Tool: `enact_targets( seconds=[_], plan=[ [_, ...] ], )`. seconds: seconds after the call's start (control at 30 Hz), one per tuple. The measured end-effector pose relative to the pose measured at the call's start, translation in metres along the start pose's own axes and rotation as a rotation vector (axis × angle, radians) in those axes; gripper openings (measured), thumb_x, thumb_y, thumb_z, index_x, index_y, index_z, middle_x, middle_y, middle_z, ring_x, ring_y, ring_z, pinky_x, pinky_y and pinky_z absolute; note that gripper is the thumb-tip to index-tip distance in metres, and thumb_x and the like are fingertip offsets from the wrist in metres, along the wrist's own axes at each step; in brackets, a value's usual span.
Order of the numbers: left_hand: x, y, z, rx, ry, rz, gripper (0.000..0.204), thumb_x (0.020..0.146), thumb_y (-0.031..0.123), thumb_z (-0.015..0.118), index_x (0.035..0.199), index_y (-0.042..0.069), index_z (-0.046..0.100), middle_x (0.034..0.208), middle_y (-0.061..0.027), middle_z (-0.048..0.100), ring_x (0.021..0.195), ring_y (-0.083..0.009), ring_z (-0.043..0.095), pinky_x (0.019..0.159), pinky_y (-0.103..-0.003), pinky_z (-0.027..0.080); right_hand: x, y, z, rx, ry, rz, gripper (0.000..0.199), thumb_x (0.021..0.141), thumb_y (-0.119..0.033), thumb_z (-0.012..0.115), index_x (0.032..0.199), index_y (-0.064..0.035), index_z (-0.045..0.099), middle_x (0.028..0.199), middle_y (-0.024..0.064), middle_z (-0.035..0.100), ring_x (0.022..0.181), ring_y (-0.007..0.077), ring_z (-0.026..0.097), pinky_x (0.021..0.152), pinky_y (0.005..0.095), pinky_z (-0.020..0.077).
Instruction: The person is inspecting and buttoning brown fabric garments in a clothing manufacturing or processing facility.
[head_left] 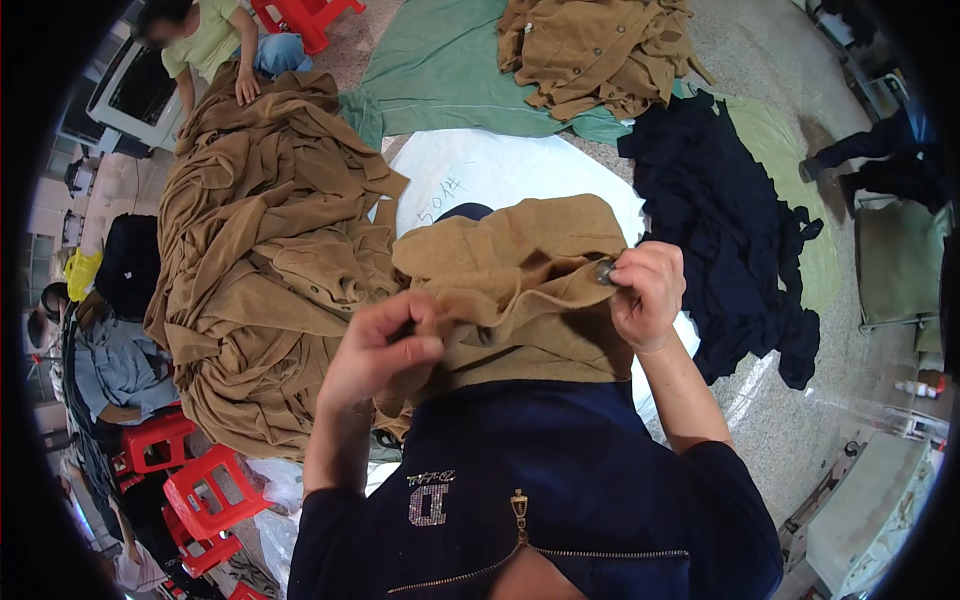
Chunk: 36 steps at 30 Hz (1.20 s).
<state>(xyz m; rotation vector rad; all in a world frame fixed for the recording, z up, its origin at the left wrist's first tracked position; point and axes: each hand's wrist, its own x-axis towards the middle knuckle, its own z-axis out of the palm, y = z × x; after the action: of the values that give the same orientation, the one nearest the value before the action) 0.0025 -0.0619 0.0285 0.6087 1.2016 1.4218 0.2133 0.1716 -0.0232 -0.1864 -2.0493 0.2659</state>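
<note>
A camel-brown coat of thick cloth lies bunched across my lap, one long edge lifted between both hands. My right hand pinches that edge at its right end, beside a dark round button. At the left, my left hand is closed on the coat's cloth, its fingertips slightly blurred. Between the hands the edge sags in a wavy fold. Under the far side of the coat lies a white sheet with handwriting on it.
A big heap of brown garments rises at my left, where another person rests a hand. Dark navy garments lie at the right. More buttoned brown coats sit on a green cloth ahead. Red stools stand lower left.
</note>
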Motion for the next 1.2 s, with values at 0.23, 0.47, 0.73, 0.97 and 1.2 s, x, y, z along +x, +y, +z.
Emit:
enact_targets(
  seconds=[0.23,0.47,0.73,0.97,1.2],
  plan=[
    [0.04,0.025,0.044,0.224,0.039,0.143,0.009,0.094,0.01,0.061,0.099,0.004,0.06,0.081,0.0075,0.054,0.073,0.0012,0.046,0.063,-0.016,0.038,0.049,-0.047,0.021,0.161,-0.058,-0.324,0.024,0.066,-0.011,0.07,0.09,-0.008,0.069,0.087,0.0026,0.065,0.078,0.0185,0.061,0.058,0.0273,0.0463],
    [0.037,0.019,0.026,0.737,-0.005,0.44,0.034,0.074,0.008,0.079,0.101,0.001,0.06,0.086,-0.0016,0.059,0.077,-0.0126,0.055,0.07,-0.026,0.044,0.04,-0.052,0.041,0.252,-0.144,-0.217,0.022,0.064,-0.008,0.069,0.086,-0.0053,0.067,0.082,0.0036,0.062,0.077,0.02,0.061,0.059,0.0307,0.0488],
    [0.034,0.022,0.019,0.983,-0.061,0.534,0.029,0.078,0.012,0.074,0.099,0.003,0.056,0.091,-0.0134,0.061,0.082,-0.0324,0.061,0.069,-0.037,0.048,0.047,-0.066,0.048,0.701,-0.329,0.328,0.038,0.066,0.009,0.065,0.102,-0.0009,0.057,0.107,0.0128,0.056,0.072,0.0227,0.059,0.06,0.0307,0.0481],
    [0.037,0.014,0.019,0.963,-0.021,0.515,0.029,0.078,0.017,0.075,0.096,0.004,0.057,0.08,-0.0102,0.058,0.074,-0.0314,0.06,0.064,-0.037,0.048,0.041,-0.059,0.05,0.75,-0.296,0.305,0.025,0.066,0.01,0.061,0.088,-0.0013,0.057,0.084,0.0099,0.061,0.064,0.0197,0.057,0.055,0.0297,0.0449],
    [0.043,0.004,0.015,1.294,-0.008,0.723,0.031,0.076,0.024,0.075,0.076,0.004,0.052,0.07,-0.0082,0.049,0.064,-0.0292,0.055,0.054,-0.038,0.044,0.029,-0.055,0.054,0.87,-0.312,0.461,0.021,0.069,0.012,0.057,0.085,-0.0019,0.055,0.086,0.0073,0.061,0.063,0.0114,0.053,0.054,0.0235,0.0411]
  ],
)
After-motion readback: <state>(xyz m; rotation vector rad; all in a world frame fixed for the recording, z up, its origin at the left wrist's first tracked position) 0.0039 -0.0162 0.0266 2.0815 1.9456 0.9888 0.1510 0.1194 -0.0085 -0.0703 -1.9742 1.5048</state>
